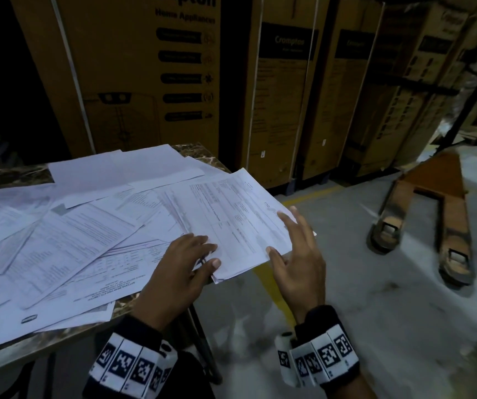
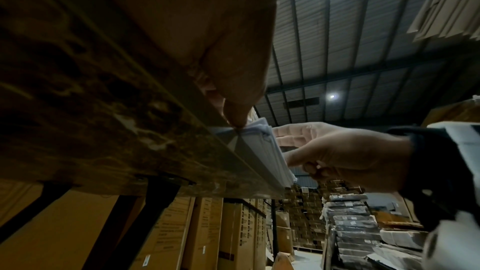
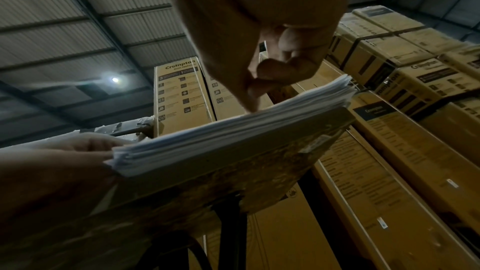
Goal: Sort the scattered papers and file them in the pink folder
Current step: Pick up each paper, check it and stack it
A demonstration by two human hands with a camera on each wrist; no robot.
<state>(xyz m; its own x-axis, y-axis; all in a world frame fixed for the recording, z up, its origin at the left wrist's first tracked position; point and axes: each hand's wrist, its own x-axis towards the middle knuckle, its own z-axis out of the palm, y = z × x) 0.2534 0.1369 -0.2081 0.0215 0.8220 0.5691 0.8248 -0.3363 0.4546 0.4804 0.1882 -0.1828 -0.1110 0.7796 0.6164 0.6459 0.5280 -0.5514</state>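
Observation:
A thick stack of white printed papers (image 1: 240,226) lies on the table's right corner and overhangs its edge. My left hand (image 1: 211,254) grips the stack's near left corner, fingers on top. In the left wrist view a fingertip (image 2: 237,122) presses that corner of the stack (image 2: 262,147). My right hand (image 1: 287,240) lies with straight fingers along the stack's right side, its thumb against the near edge. The right wrist view shows the thumb touching the top edge of the stack (image 3: 233,130). Loose sheets (image 1: 67,234) are scattered over the rest of the table. No pink folder shows in any view.
The marble-patterned table (image 1: 197,152) has dark metal legs (image 1: 202,335) close to my left wrist. Tall cardboard appliance boxes (image 1: 145,82) stand right behind it. An orange pallet jack (image 1: 432,214) sits on the concrete floor to the right.

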